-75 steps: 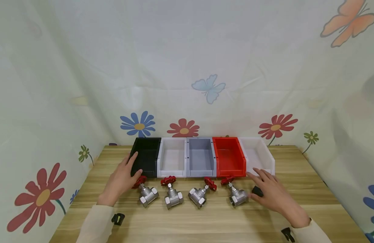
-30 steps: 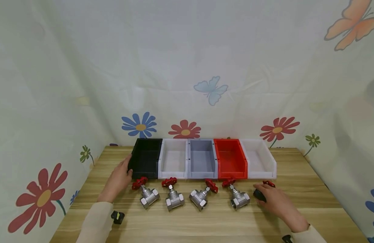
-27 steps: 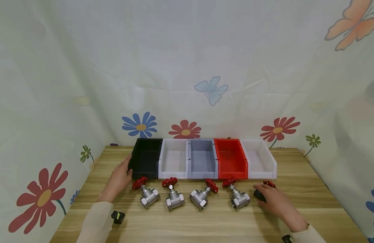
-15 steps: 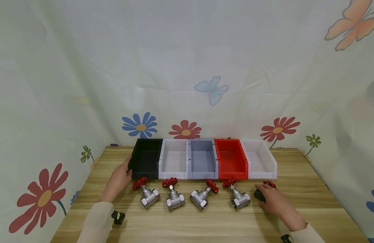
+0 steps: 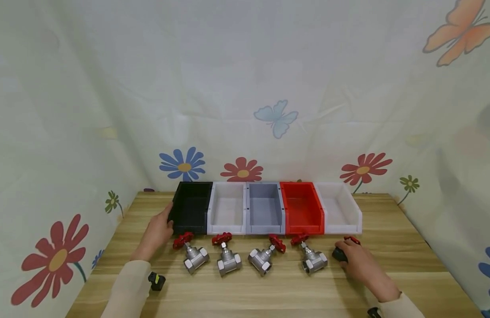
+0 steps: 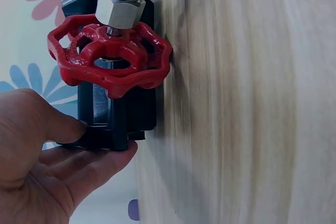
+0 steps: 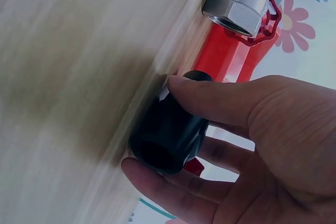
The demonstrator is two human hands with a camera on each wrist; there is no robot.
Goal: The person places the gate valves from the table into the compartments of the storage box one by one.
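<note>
Far to the left of the gray bin [image 5: 265,211], the left hand [image 5: 155,232] grips the black bin [image 5: 191,212] at its left wall, thumb on the rim and fingers along the outer side, the gap between them narrowed to the wall. The black bin stands two places left of the gray bin, its dark inner floor in sight. The first valve [image 5: 195,258], silver with a red handwheel, lies in front of it, to the left of the gray bin; the wheel tilts up towards the black bin, just beside the left hand. Next comes the inner white bin [image 5: 227,212], touching the gray bin's left side and showing its bare floor, with the second valve [image 5: 229,261] in front. The gray bin's floor is bare too; directly before it lies the third valve [image 5: 260,260], wheel turned to the right. The red bin [image 5: 302,211] touches the gray bin's right side, bare-floored, with the fourth valve [image 5: 314,261] in front. The outer white bin [image 5: 339,212] closes the row, two places right of the gray bin, its floor likewise in view.

In front of that bin, well right of the gray bin, the right hand [image 5: 360,261] pinches a black fitting [image 5: 339,255] between thumb and bent fingers, low over the worktop [image 5: 245,296]. A red part [image 5: 352,240] shows beyond the knuckles; how it joins the fitting is hidden.
</note>
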